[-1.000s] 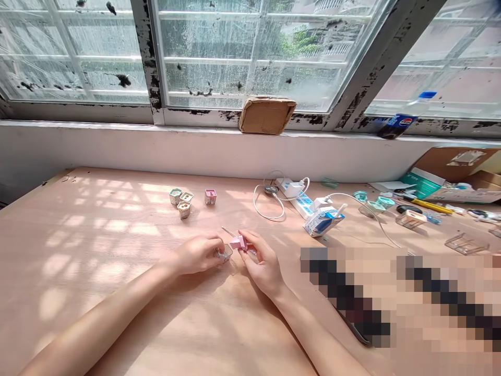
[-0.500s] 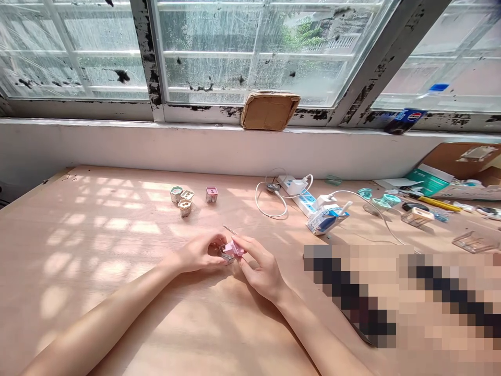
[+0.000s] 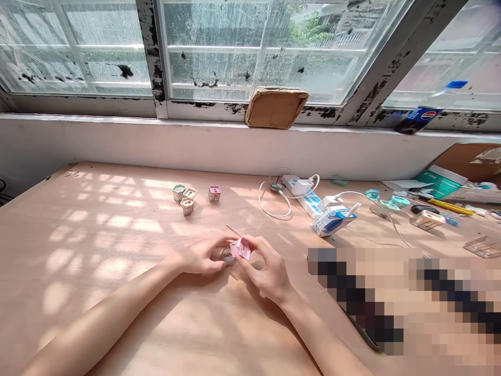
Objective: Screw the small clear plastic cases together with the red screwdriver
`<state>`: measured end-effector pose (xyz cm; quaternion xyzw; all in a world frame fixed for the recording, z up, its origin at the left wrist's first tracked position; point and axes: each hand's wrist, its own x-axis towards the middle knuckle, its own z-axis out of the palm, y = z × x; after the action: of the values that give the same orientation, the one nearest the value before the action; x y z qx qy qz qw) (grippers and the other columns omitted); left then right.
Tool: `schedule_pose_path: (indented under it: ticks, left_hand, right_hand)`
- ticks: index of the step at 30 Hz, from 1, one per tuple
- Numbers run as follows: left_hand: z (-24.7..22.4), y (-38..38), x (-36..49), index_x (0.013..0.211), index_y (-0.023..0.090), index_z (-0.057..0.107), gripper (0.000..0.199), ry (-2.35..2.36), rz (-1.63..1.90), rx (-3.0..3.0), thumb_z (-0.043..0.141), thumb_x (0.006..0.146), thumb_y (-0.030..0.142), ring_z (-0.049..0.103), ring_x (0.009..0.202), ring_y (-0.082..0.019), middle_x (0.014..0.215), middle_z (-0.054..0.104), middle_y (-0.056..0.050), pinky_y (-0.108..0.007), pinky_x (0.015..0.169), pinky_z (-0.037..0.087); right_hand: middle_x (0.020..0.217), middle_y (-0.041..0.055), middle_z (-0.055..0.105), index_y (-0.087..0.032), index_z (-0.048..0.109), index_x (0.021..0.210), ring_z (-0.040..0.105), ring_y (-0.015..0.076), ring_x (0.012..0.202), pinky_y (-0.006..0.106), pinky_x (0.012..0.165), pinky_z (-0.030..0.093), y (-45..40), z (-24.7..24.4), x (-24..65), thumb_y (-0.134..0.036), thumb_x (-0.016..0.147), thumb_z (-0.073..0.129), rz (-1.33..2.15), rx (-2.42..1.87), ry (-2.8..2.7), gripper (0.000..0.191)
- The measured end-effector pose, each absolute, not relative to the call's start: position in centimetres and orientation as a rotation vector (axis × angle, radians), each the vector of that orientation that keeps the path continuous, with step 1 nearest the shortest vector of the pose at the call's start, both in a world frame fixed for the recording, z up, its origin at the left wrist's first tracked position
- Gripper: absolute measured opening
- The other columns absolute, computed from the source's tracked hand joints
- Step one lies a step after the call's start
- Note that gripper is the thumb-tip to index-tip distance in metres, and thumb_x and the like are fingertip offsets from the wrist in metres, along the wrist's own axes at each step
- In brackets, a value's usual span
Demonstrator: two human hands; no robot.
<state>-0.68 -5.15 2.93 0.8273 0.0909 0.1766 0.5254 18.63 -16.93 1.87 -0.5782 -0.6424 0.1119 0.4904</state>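
Observation:
My right hand (image 3: 269,269) grips a small pink piece (image 3: 240,249) between thumb and fingers, tilted so its face shows. Just left of that piece, my left hand (image 3: 203,254) curls its thumb and fingers round a small clear container (image 3: 228,257), which rests low near the tabletop. A thin metallic rod (image 3: 233,230) points up and left from beside the fingertips; where its lower end goes is hidden. Farther back stand small hexagonal pots, one with a green top (image 3: 179,192), one orange-topped (image 3: 188,206) and one cream-topped (image 3: 190,194). A square pink-topped pot (image 3: 214,192) is to their right.
A power strip (image 3: 309,201) with white plugs and cables lies behind a blue-and-white carton (image 3: 332,220). Teal pots (image 3: 399,202), a yellow cutter (image 3: 450,206) and an open box (image 3: 442,181) are at the right. A blurred dark object (image 3: 352,297) lies right of my right arm.
The pink piece has turned in my right hand, and more of its face now shows. The view has shifted slightly, moving the background items to the right.

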Motion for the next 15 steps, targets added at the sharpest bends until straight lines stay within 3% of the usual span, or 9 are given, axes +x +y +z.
schedule_pose_path:
  ticks: [6, 15]
  left_hand:
    - [2.5, -5.6, -0.1, 0.133, 0.019, 0.059, 0.051, 0.345, 0.451, 1.937, 0.073, 0.085, 0.031, 0.063, 0.115, -0.026, 0.129, 0.067, -0.012, -0.037, 0.099, 0.050]
    - [2.5, -6.3, 0.5, 0.120, 0.020, 0.066, 0.047, 0.436, 0.514, 1.985, 0.082, 0.079, 0.037, 0.065, 0.102, -0.023, 0.115, 0.071, -0.007, -0.032, 0.089, 0.052]
  right_hand:
    - [0.092, 0.0044, 0.069, -0.025, 0.067, 0.115, 0.067, 0.0204, 0.081, 0.027, 0.060, 0.055, -16.9, 2.0, 18.3, -0.030, 0.088, 0.065, 0.322, -1.484, -1.556, 0.028]
    - [0.089, 0.0035, 0.069, -0.025, 0.068, 0.111, 0.066, 0.0199, 0.077, 0.029, 0.064, 0.055, -16.9, 1.8, 17.7, -0.035, 0.088, 0.067, 0.339, -1.530, -1.532, 0.025]
